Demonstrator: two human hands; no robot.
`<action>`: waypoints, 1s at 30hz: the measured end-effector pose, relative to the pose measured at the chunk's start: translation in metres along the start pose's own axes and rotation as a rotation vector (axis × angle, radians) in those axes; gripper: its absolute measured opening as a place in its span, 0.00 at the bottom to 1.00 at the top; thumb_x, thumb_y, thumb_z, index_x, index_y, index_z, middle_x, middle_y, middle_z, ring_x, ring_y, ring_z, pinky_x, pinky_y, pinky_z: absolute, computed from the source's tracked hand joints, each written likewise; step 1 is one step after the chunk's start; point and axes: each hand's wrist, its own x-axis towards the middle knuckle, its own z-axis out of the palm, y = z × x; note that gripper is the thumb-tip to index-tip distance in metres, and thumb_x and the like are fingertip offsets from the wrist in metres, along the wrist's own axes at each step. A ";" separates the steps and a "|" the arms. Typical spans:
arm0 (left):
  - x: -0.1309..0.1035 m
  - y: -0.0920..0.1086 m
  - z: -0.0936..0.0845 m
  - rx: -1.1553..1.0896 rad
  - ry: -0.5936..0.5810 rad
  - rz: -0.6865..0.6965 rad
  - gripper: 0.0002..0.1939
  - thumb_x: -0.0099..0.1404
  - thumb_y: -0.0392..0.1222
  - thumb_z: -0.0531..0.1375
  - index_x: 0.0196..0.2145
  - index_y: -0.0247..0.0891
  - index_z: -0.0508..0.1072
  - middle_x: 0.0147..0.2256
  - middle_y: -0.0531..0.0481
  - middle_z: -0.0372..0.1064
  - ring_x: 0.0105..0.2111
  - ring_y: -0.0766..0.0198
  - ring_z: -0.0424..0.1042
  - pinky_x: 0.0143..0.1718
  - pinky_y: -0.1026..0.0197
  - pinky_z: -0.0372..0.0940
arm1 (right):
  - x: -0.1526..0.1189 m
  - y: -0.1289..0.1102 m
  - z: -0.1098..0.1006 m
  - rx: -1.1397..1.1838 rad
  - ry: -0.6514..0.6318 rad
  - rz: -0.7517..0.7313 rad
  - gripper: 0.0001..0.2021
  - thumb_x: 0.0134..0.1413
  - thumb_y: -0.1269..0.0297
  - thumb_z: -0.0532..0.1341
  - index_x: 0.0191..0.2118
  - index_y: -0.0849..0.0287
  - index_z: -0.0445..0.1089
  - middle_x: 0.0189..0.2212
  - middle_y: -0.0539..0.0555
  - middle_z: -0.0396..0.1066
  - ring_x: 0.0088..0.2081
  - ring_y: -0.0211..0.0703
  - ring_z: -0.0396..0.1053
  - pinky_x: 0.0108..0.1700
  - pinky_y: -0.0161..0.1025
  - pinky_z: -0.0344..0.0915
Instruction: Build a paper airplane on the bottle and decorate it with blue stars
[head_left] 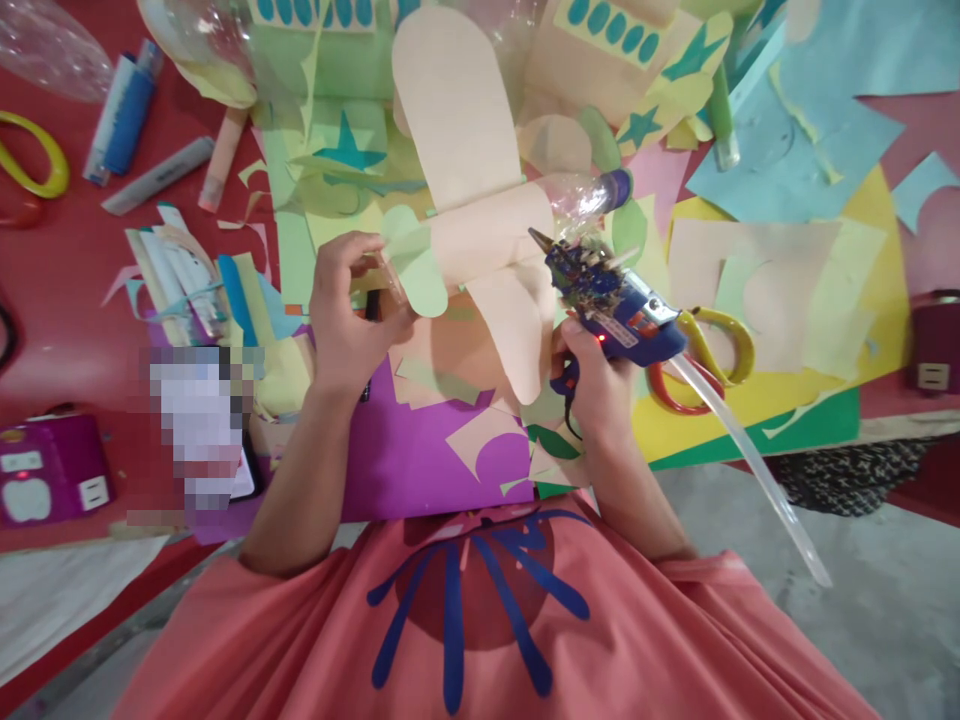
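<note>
In my right hand (596,385) is a blue glue gun (615,310), its metal nozzle pointing up and left and a long clear glue stick (757,480) trailing from its back. My left hand (349,310) curls its fingers and thumb around the bottom end of a plastic bottle (487,230) lying on its side. Cream paper wraps the bottle, and its purple cap (619,188) is at the right. A large cream paper wing (457,110) sticks out on the far side, a smaller one (517,330) on the near side. Green rounded paper pieces (420,270) sit at the bottle's left end.
Scissors with yellow and red handles (724,350) lie right of the glue gun. Markers (127,115), paper scraps and a phone (244,475) are at the left. Purple (442,470), yellow and blue sheets cover much of the red table (67,300). Decorated paper pieces stand at the back.
</note>
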 end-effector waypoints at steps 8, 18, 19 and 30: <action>-0.001 -0.001 -0.001 -0.030 -0.055 -0.049 0.29 0.58 0.64 0.62 0.53 0.51 0.61 0.55 0.51 0.65 0.58 0.49 0.65 0.58 0.41 0.65 | -0.003 -0.001 0.005 -0.082 -0.075 0.068 0.19 0.43 0.49 0.65 0.18 0.56 0.61 0.14 0.44 0.59 0.19 0.32 0.57 0.24 0.35 0.59; 0.000 0.003 -0.001 0.048 0.022 0.054 0.29 0.58 0.63 0.64 0.51 0.49 0.63 0.49 0.48 0.68 0.49 0.52 0.71 0.48 0.44 0.70 | -0.005 -0.001 0.007 -0.085 -0.200 0.080 0.19 0.41 0.49 0.66 0.17 0.55 0.60 0.14 0.44 0.58 0.19 0.33 0.55 0.26 0.37 0.62; 0.000 0.003 -0.001 0.046 0.019 0.054 0.29 0.58 0.63 0.64 0.51 0.48 0.63 0.49 0.48 0.68 0.48 0.52 0.71 0.48 0.44 0.70 | -0.005 -0.002 0.007 -0.088 -0.184 0.077 0.19 0.41 0.50 0.66 0.17 0.55 0.60 0.14 0.44 0.58 0.19 0.33 0.55 0.26 0.36 0.62; 0.001 -0.003 -0.002 0.001 -0.007 -0.042 0.29 0.57 0.61 0.64 0.52 0.51 0.63 0.52 0.51 0.67 0.52 0.50 0.70 0.53 0.41 0.68 | 0.002 0.005 -0.002 -0.052 0.014 -0.013 0.17 0.50 0.51 0.63 0.21 0.56 0.62 0.15 0.44 0.60 0.17 0.31 0.59 0.21 0.33 0.59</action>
